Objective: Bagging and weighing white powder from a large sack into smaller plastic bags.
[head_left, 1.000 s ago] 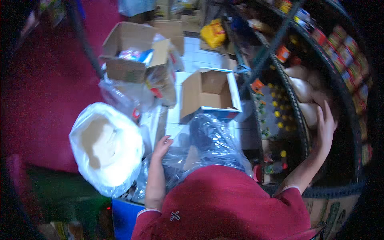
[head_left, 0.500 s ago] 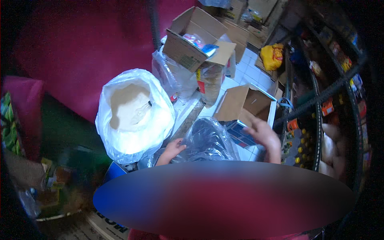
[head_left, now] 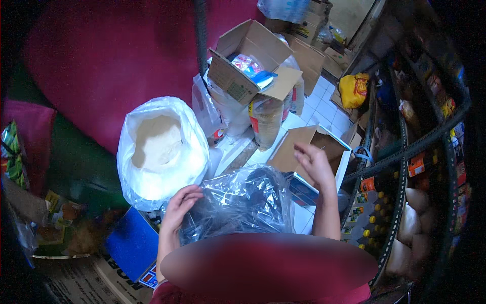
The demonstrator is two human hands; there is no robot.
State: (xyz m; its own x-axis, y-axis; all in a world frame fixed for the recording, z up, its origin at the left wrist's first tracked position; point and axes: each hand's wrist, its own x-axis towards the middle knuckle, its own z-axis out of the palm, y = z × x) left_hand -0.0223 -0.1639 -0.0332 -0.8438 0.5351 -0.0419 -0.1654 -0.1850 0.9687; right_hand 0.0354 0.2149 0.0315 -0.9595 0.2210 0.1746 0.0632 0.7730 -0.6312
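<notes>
A crumpled clear plastic bag with dark contents sits right in front of me. My left hand rests on its left edge, fingers curled onto the plastic. Above the bag's right side, my right hand hovers over an open cardboard box, fingers loosely bent and pinched together; whether it holds anything I cannot tell. A large white sack of pale powder stands open to the left of the bag.
Behind stands another open cardboard box with colourful packets, on filled sacks. Metal shelves with bottles and packets curve along the right. A yellow bag lies on the tiled floor. A blue box sits at lower left.
My right hand left the shelf on the right and came over the open box beside the plastic bag. My view swung left. The left hand stayed at the bag.
</notes>
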